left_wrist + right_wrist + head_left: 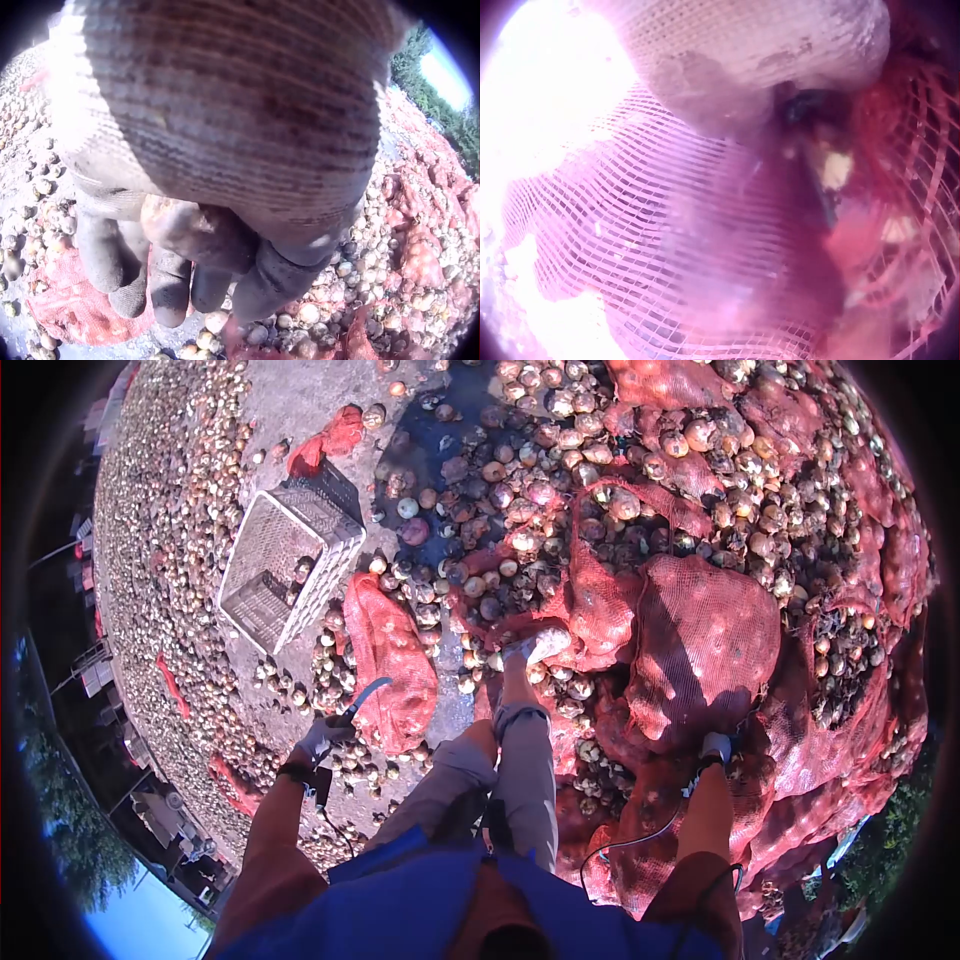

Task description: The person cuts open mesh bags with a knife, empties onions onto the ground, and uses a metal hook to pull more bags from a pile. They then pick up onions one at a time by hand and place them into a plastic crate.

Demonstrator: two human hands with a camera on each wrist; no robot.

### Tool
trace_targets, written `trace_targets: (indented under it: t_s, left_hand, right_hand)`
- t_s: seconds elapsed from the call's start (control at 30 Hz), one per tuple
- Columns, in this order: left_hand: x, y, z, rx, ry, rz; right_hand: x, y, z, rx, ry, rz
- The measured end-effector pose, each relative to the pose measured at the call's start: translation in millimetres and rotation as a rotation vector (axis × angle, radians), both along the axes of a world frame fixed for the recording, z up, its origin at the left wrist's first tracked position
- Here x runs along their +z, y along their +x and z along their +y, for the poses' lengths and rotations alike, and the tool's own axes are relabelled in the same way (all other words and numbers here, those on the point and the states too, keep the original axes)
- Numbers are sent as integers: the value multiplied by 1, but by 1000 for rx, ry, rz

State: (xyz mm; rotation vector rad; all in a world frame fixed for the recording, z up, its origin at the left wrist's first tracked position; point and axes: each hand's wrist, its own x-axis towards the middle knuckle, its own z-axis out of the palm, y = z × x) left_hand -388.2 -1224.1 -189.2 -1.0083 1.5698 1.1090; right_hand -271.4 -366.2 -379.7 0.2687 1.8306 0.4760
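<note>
**Crate (pixel 320 588) upper left, big sack (pixel 710 630) right of centre**

Onions (pixel 190 490) spread over the ground (pixel 310 390) along the left of the frame; a few lie in the crate. A net (pixel 330 438) lies behind it. Left of centre, a lone sack (pixel 395 650) rests on the ground, the blade (pixel 372 691) in my left hand (pixel 325 740) crossing its left edge. My right hand (pixel 716 745) is at the big sack's lower edge, above other sacks (pixel 650 830).

Your knife (pixel 369 693) has a slim, curved, blue-grey blade, poking up and to the right out of your left hand (pixel 327 738), tip over a smaller sack (pixel 390 660). Your big sack's (pixel 705 645) red mesh, bulging, lying on the pile, near end in your right hand (pixel 716 747).
</note>
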Motion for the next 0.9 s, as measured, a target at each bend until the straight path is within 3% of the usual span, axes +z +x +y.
trace_targets:
  t_s: [0.23, 0.43, 0.53, 0.63, 0.7, 0.83, 0.9]
  left_hand:
    - [-21, -33, 6, -144, -43, -56]
    - [3, -96, 24, -156, 26, -88]
    - [-1, -112, 16, -143, 41, 13]
    - [16, -149, 38, -262, -145, -95]
    - [-3, -151, 20, -217, -126, 21]
    - [9, -181, 39, -7, -137, 191]
    - [-1, -194, 34, -174, -258, 293]
  right_hand:
    - [36, -30, -20, -19, -13, -90]
    - [14, -15, -7, 29, -47, -108]
    - [10, -12, -2, -15, -47, -88]
    - [1, -3, 7, -83, -29, -59]
    - [-3, -1, 12, -100, -48, -33]
    - [4, 9, 9, -31, -78, -46]
    - [9, 8, 5, 7, -65, -65]
